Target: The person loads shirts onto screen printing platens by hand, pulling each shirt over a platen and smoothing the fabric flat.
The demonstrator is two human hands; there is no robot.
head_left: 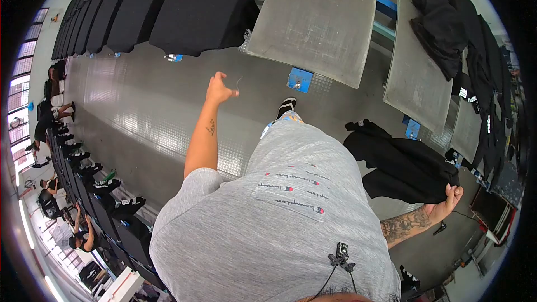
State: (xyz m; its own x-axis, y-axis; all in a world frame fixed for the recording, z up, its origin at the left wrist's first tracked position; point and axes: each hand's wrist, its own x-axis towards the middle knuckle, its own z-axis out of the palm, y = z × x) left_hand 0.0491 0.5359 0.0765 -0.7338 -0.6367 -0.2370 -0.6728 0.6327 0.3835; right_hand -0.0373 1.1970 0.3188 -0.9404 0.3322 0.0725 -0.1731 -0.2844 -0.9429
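A black garment hangs at the right, bunched and folded, with its outer edge pinched in my right hand. My left hand is raised over the floor at the left, its thumb apart from the fingers and nothing in it. A thin pale thread shows beside that thumb. Ahead of me a bare grey platen sticks out from the long rack, above a blue bracket. To its left, a platen is covered by a black garment.
More black-covered platens run to the far left. Another grey platen at the right carries a crumpled black garment. Several people work along a second rack at the left, one person nearest. My shoe is on the metal floor.
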